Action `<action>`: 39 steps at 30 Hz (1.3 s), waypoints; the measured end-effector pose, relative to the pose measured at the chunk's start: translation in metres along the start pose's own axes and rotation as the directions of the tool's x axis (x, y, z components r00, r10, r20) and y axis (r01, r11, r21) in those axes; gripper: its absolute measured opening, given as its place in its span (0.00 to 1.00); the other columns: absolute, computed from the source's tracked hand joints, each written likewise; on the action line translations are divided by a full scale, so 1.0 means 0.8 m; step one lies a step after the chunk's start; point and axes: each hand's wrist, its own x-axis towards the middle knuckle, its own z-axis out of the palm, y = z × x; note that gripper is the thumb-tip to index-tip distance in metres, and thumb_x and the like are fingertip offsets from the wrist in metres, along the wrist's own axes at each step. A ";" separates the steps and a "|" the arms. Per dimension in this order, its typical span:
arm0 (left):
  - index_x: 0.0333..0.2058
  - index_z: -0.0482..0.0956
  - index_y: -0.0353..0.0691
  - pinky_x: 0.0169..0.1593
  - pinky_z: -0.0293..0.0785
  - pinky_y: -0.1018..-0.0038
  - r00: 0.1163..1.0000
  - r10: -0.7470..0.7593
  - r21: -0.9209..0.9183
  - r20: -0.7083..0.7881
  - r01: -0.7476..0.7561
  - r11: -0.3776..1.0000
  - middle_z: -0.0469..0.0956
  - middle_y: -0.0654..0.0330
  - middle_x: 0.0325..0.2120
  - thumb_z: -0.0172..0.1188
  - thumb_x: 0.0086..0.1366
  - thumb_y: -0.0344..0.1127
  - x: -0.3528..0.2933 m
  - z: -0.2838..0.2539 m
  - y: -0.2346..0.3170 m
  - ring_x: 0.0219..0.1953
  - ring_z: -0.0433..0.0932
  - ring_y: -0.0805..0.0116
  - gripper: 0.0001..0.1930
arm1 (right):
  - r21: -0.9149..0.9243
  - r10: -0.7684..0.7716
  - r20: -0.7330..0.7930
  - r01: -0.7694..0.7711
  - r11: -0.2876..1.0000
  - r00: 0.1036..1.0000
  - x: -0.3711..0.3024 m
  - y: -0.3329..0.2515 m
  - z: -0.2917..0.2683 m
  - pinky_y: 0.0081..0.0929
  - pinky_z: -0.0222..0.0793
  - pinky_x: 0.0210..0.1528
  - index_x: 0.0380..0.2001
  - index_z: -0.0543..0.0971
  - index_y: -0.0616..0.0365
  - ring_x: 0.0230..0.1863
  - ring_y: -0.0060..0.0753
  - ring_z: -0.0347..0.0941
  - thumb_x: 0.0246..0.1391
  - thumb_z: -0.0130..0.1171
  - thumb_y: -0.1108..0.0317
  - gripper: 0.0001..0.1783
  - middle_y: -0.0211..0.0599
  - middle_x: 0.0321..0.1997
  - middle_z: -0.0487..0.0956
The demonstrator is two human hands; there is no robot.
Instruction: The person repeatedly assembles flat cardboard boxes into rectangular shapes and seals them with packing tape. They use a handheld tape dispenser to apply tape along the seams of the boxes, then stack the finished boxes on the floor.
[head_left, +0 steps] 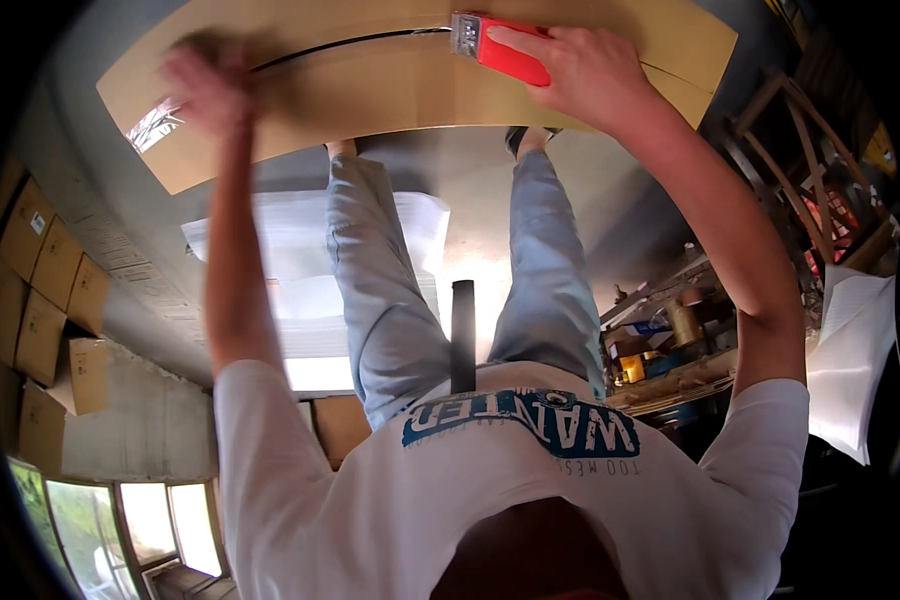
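I log one long cardboard box [390,95] with a dark seam [350,42]; right hand [595,75], gripping a red tape dispenser [513,56] at that seam; left hand [208,92], blurred, near box's left end; brown cartons [50,258], stacked, far left.

A single fisheye view is taken from head height and aimed steeply downward. The white shirt [490,477] is seen very near at the lower middle, the cardboard [370,95] farther off along the top; windows [85,522] are caught at the lower left, and straight edges are bent.
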 end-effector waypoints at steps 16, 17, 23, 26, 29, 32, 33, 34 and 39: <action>0.68 0.37 0.34 0.64 0.38 0.35 0.958 0.253 0.121 0.133 -0.269 0.956 0.39 0.41 0.70 0.35 0.65 0.71 -0.078 0.032 0.227 0.70 0.39 0.34 0.50 | -0.260 0.425 0.362 -0.348 0.901 0.830 -0.277 0.361 0.005 0.43 0.73 0.37 0.59 0.68 0.26 0.40 0.44 0.79 0.45 0.64 0.49 0.34 0.36 0.41 0.79; 0.68 0.40 0.33 0.64 0.40 0.35 0.955 0.276 0.144 0.109 -0.290 0.946 0.43 0.40 0.69 0.36 0.66 0.69 -0.078 0.034 0.231 0.70 0.41 0.35 0.48 | -0.255 0.405 0.314 -0.335 0.907 0.859 -0.284 0.371 0.016 0.43 0.73 0.36 0.59 0.69 0.29 0.39 0.44 0.79 0.46 0.64 0.50 0.34 0.36 0.40 0.80; 0.59 0.68 0.42 0.66 0.46 0.43 0.500 0.855 -0.283 0.142 -0.807 0.519 0.67 0.57 0.61 0.59 0.61 0.34 -0.090 0.020 0.504 0.67 0.58 0.49 0.27 | -0.219 0.421 0.213 -0.377 0.900 0.882 -0.258 0.354 0.089 0.42 0.69 0.29 0.48 0.76 0.48 0.36 0.39 0.79 0.49 0.58 0.59 0.21 0.32 0.41 0.79; 0.50 0.76 0.43 0.65 0.53 0.46 0.145 0.986 -0.359 0.077 -0.919 0.163 0.71 0.61 0.55 0.61 0.60 0.40 -0.089 0.050 0.656 0.62 0.65 0.57 0.19 | -0.199 0.412 -0.098 -0.423 0.884 0.906 -0.261 0.317 0.087 0.43 0.66 0.28 0.37 0.80 0.49 0.36 0.33 0.78 0.49 0.54 0.64 0.12 0.29 0.40 0.78; 0.44 0.79 0.38 0.61 0.62 0.49 -0.361 0.921 -0.171 0.147 -0.926 -0.335 0.79 0.53 0.38 0.58 0.61 0.51 -0.070 0.064 0.739 0.47 0.76 0.59 0.22 | -0.160 0.428 -0.280 -0.482 0.861 0.859 -0.274 0.305 0.112 0.43 0.65 0.29 0.37 0.80 0.51 0.36 0.34 0.78 0.48 0.54 0.65 0.12 0.27 0.39 0.78; 0.43 0.78 0.40 0.65 0.53 0.43 -0.299 0.921 -0.363 0.252 -0.911 -0.196 0.76 0.59 0.38 0.61 0.55 0.50 -0.073 0.079 0.748 0.49 0.72 0.61 0.23 | -0.121 0.793 -0.077 -0.795 0.594 0.604 -0.259 0.341 0.194 0.46 0.68 0.30 0.38 0.80 0.51 0.35 0.36 0.78 0.49 0.56 0.65 0.12 0.28 0.37 0.79; 0.42 0.78 0.40 0.65 0.53 0.43 -0.287 0.939 -0.354 0.192 -0.912 -0.206 0.75 0.58 0.38 0.61 0.55 0.50 -0.070 0.087 0.754 0.48 0.72 0.60 0.22 | 0.297 0.884 -0.092 -0.835 0.464 0.458 -0.271 0.367 0.217 0.42 0.69 0.30 0.39 0.80 0.52 0.33 0.34 0.78 0.50 0.57 0.65 0.13 0.29 0.34 0.79; 0.40 0.78 0.39 0.65 0.53 0.44 -0.277 0.951 -0.354 0.137 -0.910 -0.214 0.75 0.58 0.37 0.62 0.55 0.49 -0.077 0.095 0.750 0.47 0.72 0.60 0.21 | 0.663 0.949 -0.035 -0.703 0.256 0.312 -0.290 0.380 0.240 0.39 0.71 0.30 0.41 0.81 0.52 0.32 0.32 0.77 0.50 0.59 0.65 0.14 0.30 0.31 0.79; 0.39 0.78 0.40 0.65 0.52 0.43 -0.201 0.971 -0.397 0.129 -0.908 -0.136 0.74 0.58 0.37 0.62 0.56 0.46 -0.088 0.112 0.731 0.47 0.71 0.58 0.17 | 0.590 0.815 0.532 0.591 -0.550 0.228 -0.267 0.296 0.262 0.18 0.70 0.29 0.40 0.82 0.56 0.27 0.18 0.74 0.50 0.64 0.64 0.14 0.27 0.31 0.79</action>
